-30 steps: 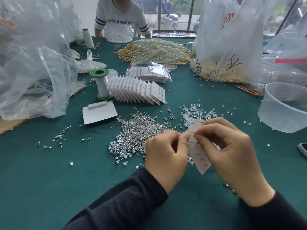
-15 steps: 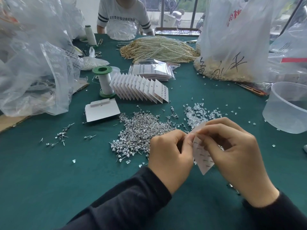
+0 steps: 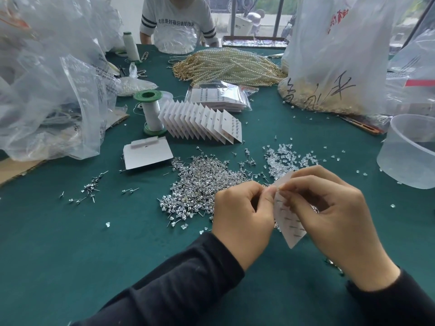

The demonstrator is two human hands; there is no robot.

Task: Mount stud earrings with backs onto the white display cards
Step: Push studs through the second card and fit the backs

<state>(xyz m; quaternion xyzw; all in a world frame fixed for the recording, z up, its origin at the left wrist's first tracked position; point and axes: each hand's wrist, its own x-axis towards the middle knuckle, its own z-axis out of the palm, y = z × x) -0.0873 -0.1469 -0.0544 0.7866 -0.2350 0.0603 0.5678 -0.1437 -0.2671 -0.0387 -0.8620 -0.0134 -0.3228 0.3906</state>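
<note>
- Head view, nearest me: two dark sleeves (image 3: 176,283) reach in over the green worktop (image 3: 70,243).
- My left hand (image 3: 242,212) is curled, with thumb and forefinger pressed together on the upper left edge of a white card (image 3: 290,228).
- My right hand (image 3: 334,215) pinches the card's top between thumb and forefinger, and its other fingers are curled behind the card. I cannot tell whether a stud or back sits between the fingertips.
- The card is held tilted above the worktop between both hands, and rows of thin posts show on its near face.
- Just beyond the left hand lies the big heap of silver studs (image 3: 202,184). A few strays (image 3: 90,189) lie well to the left.
- Clear backs (image 3: 282,158) are scattered just past the right hand.
- A blank card (image 3: 147,155) lies flat, left of the heap.
- Behind it stand a green-ended spool (image 3: 151,111) and a fanned row of filled cards (image 3: 202,123), touching one another.
- A clear tub (image 3: 409,151) sits at the right edge.
- Farther off are pearl strands (image 3: 226,64), plastic bags (image 3: 334,55) on both sides, and a person (image 3: 176,22) seated at the far edge.
</note>
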